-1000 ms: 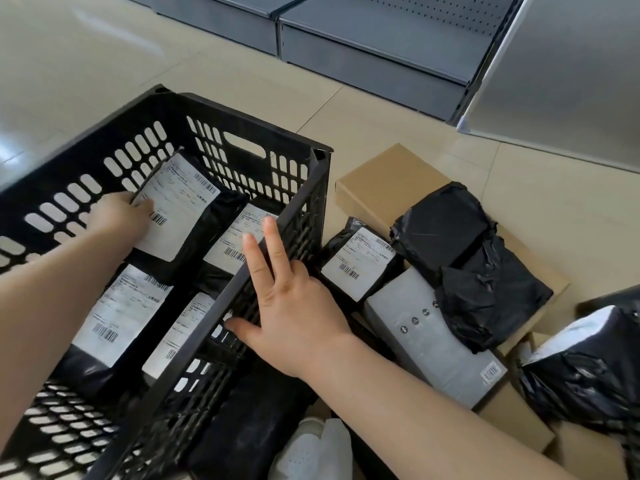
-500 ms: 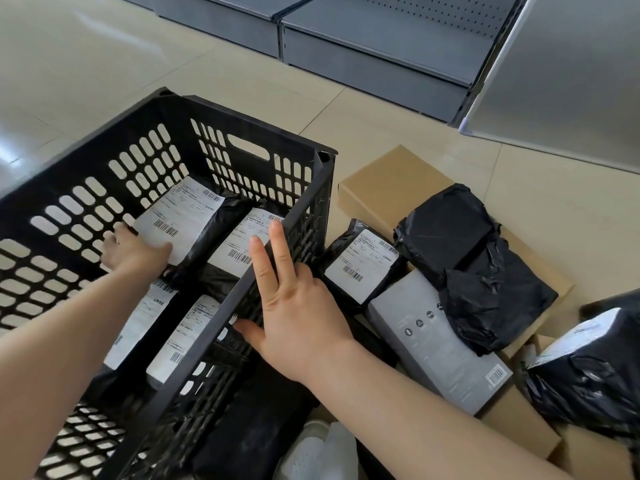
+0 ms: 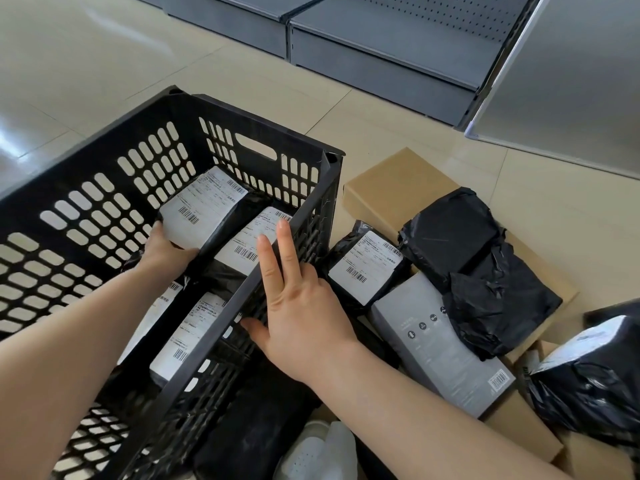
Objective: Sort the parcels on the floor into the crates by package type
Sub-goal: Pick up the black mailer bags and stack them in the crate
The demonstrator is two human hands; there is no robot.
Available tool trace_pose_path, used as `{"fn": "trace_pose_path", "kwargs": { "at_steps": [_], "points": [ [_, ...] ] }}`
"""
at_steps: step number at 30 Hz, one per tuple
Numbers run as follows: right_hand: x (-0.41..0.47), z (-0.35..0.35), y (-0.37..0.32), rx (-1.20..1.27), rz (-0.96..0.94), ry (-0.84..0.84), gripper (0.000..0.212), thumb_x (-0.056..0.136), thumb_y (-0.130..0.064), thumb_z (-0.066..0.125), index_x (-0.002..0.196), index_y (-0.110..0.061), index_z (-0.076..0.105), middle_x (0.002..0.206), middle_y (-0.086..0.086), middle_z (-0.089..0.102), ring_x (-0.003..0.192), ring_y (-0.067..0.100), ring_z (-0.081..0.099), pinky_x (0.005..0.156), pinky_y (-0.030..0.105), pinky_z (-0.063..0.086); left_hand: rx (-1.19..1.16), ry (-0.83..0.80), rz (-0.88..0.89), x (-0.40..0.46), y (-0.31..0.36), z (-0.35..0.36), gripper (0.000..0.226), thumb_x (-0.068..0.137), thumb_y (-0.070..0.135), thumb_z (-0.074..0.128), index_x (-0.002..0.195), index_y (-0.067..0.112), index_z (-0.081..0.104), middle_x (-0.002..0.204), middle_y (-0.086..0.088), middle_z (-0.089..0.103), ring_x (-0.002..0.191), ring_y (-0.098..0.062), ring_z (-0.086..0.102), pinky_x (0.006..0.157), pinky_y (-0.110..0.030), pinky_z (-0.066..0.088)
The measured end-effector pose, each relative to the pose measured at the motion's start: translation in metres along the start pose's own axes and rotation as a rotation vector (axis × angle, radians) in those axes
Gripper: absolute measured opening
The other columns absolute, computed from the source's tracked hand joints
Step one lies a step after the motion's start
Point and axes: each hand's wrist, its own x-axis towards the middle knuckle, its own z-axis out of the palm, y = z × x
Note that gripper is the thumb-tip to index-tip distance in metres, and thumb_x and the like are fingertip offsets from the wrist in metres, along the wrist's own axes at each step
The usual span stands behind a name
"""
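Nearest the camera, the right hand (image 3: 298, 306) lies flat with straight fingers against the outer side wall and rim of the black perforated plastic crate (image 3: 104, 216), holding nothing and seemingly steadying it. Deeper in the crate, the left hand (image 3: 166, 251) grips the near end of a black plastic mailer bag with a white shipping label (image 3: 204, 207), its long axis running away from the person toward the crate's far wall, its far end tilted up. Three more labelled black mailers lie beneath and beside it in the crate. Just past the right hand, outside the crate on the floor, lies another labelled black mailer (image 3: 363, 268), much nearer the right hand than the left, so it looks the likelier next pick. Beyond it sit a grey printed carton (image 3: 440, 344), crumpled black bags (image 3: 478, 268) and a brown cardboard box (image 3: 391, 188). Against a second ago, the left hand has shifted from the label's side to the mailer's near end, pushing it farther into the crate; the right hand has barely moved.
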Motion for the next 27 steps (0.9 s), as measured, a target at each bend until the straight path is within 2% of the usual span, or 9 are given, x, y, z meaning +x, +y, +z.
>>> {"fn": "trace_pose_path", "kwargs": {
  "at_steps": [3, 5, 7, 9, 13, 16, 20, 24, 27],
  "points": [
    [0.0, 0.001, 0.0, 0.003, 0.001, 0.004, 0.102, 0.099, -0.057, 0.039, 0.144, -0.008, -0.039, 0.148, 0.022, -0.048, 0.108, 0.032, 0.047, 0.088, 0.04, 0.05, 0.05, 0.085, 0.019, -0.003, 0.003, 0.002, 0.1, 0.081, 0.024, 0.077, 0.156, 0.023, 0.01, 0.156, -0.008, 0.029, 0.138, -0.036, 0.036, 0.111, -0.053, 0.035],
    [0.0, 0.002, 0.0, 0.013, 0.001, 0.006, 0.102, 0.099, -0.057, 0.04, 0.145, -0.009, -0.038, 0.15, 0.022, -0.046, 0.108, 0.032, 0.047, 0.087, 0.04, 0.049, 0.119, 0.136, 0.036, -0.01, 0.008, 0.007, 0.101, 0.083, 0.028, 0.074, 0.157, 0.022, 0.005, 0.163, -0.007, 0.013, 0.146, -0.036, 0.022, 0.117, -0.052, 0.025],
    [0.0, 0.003, 0.002, 0.041, -0.002, 0.011, 0.1, 0.099, -0.056, 0.042, 0.149, -0.011, -0.033, 0.153, 0.021, -0.043, 0.108, 0.033, 0.047, 0.088, 0.04, 0.049, 0.156, 0.151, 0.069, -0.016, 0.012, 0.013, 0.098, 0.086, 0.032, 0.069, 0.157, 0.02, 0.004, 0.164, -0.008, 0.007, 0.149, -0.034, 0.012, 0.121, -0.049, 0.015],
    [-0.001, 0.003, 0.005, 0.093, -0.008, 0.019, 0.098, 0.099, -0.054, 0.045, 0.153, -0.015, -0.026, 0.156, 0.017, -0.04, 0.11, 0.033, 0.047, 0.09, 0.042, 0.049, 0.161, 0.164, 0.135, -0.023, 0.017, 0.017, 0.092, 0.087, 0.033, 0.066, 0.157, 0.019, 0.008, 0.163, -0.009, 0.013, 0.149, -0.032, 0.014, 0.121, -0.047, 0.015],
    [-0.003, -0.001, 0.014, 0.157, -0.046, 0.027, 0.087, 0.1, -0.047, 0.046, 0.158, -0.022, -0.015, 0.16, 0.009, -0.034, 0.112, 0.03, 0.048, 0.087, 0.041, 0.051, 0.133, 0.128, 0.23, -0.037, 0.03, 0.016, 0.082, 0.09, 0.031, 0.061, 0.156, 0.02, 0.014, 0.159, -0.009, 0.028, 0.146, -0.031, 0.024, 0.118, -0.05, 0.024],
    [-0.004, -0.009, 0.024, 0.221, -0.078, 0.025, 0.078, 0.102, -0.041, 0.044, 0.16, -0.025, -0.006, 0.164, 0.004, -0.027, 0.12, 0.03, 0.046, 0.088, 0.042, 0.052, 0.152, 0.059, 0.278, -0.049, 0.045, 0.016, 0.076, 0.093, 0.033, 0.057, 0.156, 0.021, 0.015, 0.159, -0.009, 0.029, 0.146, -0.031, 0.025, 0.117, -0.052, 0.024],
    [-0.016, -0.02, 0.037, 0.285, -0.11, -0.021, 0.073, 0.104, -0.04, 0.041, 0.16, -0.027, -0.004, 0.165, -0.001, -0.023, 0.138, 0.029, 0.035, 0.096, 0.043, 0.047, 0.008, -0.083, 0.354, -0.081, 0.073, 0.017, 0.062, 0.1, 0.037, 0.047, 0.155, 0.023, 0.021, 0.159, -0.005, 0.028, 0.145, -0.025, 0.029, 0.117, -0.047, 0.026],
    [-0.034, -0.028, 0.063, 0.217, -0.106, -0.097, 0.074, 0.104, -0.042, 0.041, 0.159, -0.029, -0.006, 0.167, 0.003, -0.018, 0.144, 0.03, 0.028, 0.103, 0.047, 0.043, -0.06, -0.089, 0.557, -0.122, 0.113, 0.018, 0.049, 0.105, 0.036, 0.034, 0.152, 0.024, 0.03, 0.156, 0.0, 0.035, 0.145, -0.017, 0.027, 0.118, -0.042, 0.023],
    [-0.05, -0.035, 0.095, 0.157, -0.054, -0.165, 0.073, 0.104, -0.043, 0.041, 0.159, -0.03, -0.005, 0.167, 0.003, -0.013, 0.147, 0.031, 0.024, 0.107, 0.049, 0.042, 0.128, 0.016, 0.811, -0.151, 0.136, 0.025, 0.049, 0.104, 0.03, 0.036, 0.152, 0.026, 0.032, 0.158, 0.002, 0.032, 0.148, -0.018, 0.019, 0.121, -0.044, 0.014]
  ]
}}
